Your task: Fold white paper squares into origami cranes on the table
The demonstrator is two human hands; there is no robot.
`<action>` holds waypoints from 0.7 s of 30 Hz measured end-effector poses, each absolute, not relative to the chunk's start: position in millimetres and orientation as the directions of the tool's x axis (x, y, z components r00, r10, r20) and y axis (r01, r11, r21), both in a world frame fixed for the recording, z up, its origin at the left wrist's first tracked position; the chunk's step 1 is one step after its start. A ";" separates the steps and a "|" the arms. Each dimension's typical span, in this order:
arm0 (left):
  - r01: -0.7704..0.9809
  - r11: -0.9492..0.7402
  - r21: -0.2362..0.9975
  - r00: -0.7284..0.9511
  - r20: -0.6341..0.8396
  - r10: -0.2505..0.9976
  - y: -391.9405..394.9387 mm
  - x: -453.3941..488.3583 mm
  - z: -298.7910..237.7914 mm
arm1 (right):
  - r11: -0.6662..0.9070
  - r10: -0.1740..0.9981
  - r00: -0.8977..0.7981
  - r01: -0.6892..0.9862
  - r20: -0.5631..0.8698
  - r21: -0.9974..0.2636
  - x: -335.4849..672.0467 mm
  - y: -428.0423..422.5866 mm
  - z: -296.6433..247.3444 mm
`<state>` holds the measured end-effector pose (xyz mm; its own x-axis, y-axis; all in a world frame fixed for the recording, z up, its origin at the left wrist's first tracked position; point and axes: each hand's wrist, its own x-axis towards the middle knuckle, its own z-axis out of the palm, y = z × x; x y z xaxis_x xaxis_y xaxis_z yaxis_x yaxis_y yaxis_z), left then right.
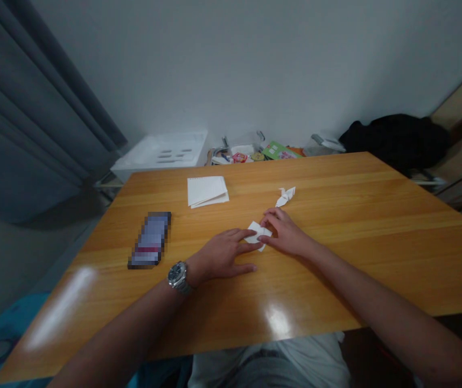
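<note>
A small white folded paper (pixel 258 233) lies on the wooden table (pixel 336 258) near its middle. My left hand (pixel 223 254), with a silver watch on the wrist, rests flat with its index finger stretched onto the paper's left edge. From the right, my right hand (pixel 285 234) presses on the paper with its fingertips bunched on the right edge. A finished white folded paper figure (pixel 286 196) sits just beyond my right hand.
A stack of white square paper sheets (pixel 207 191) lies at the far middle of the table. A phone (pixel 151 240) lies to the left. Behind the table are a white plastic box (pixel 162 153), small packets (pixel 255 153) and a black bag (pixel 396 137).
</note>
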<state>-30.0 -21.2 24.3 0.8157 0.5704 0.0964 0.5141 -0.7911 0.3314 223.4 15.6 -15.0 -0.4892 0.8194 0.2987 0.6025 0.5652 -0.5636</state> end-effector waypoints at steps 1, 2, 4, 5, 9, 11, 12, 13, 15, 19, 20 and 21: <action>0.517 -0.789 0.331 0.814 0.097 0.573 -21.3 -30.0 24.2 | 0.563 0.821 -0.484 0.605 0.302 -0.563 223.2 16.3 -16.7; 0.518 -0.789 0.330 0.814 0.095 0.574 -21.2 -29.9 24.2 | 0.562 0.823 -0.477 0.607 0.308 -0.562 223.1 17.2 -18.5; 0.512 -0.793 0.328 0.818 0.094 0.567 -21.1 -29.7 24.8 | 0.563 0.825 -0.461 0.611 0.329 -0.556 222.7 19.5 -21.6; 0.509 -0.796 0.327 0.821 0.094 0.563 -21.0 -29.6 25.3 | 0.562 0.827 -0.447 0.618 0.342 -0.550 222.2 20.8 -22.9; 0.497 -0.805 0.323 0.830 0.095 0.550 -20.6 -29.1 27.1 | 0.540 0.839 -0.390 0.685 0.379 -0.489 219.4 24.6 -26.0; 0.493 -0.808 0.322 0.833 0.094 0.545 -20.3 -29.1 27.2 | 0.534 0.840 -0.381 0.708 0.387 -0.463 217.8 25.1 -26.8; 0.491 -0.810 0.322 0.835 0.092 0.543 -20.0 -29.3 27.0 | 0.536 0.838 -0.381 0.712 0.391 -0.455 217.1 25.1 -27.2; 0.489 -0.811 0.321 0.837 0.089 0.540 -19.7 -29.6 26.8 | 0.536 0.836 -0.378 0.715 0.397 -0.449 216.4 25.0 -27.4; 0.484 -0.814 0.321 0.842 0.084 0.533 -19.2 -30.5 26.3 | 0.537 0.833 -0.373 0.724 0.408 -0.434 215.2 24.5 -27.7; 0.466 -0.827 0.315 0.855 0.082 0.513 -19.0 -32.5 26.4 | 0.534 0.832 -0.370 0.736 0.414 -0.416 213.8 24.0 -27.5; 0.459 -0.831 0.313 0.859 0.083 0.506 -19.1 -32.9 26.5 | 0.536 0.831 -0.372 0.737 0.414 -0.413 213.6 24.1 -27.4; 0.452 -0.836 0.312 0.862 0.086 0.499 -19.2 -33.1 26.5 | 0.536 0.830 -0.373 0.737 0.414 -0.411 213.5 24.2 -27.2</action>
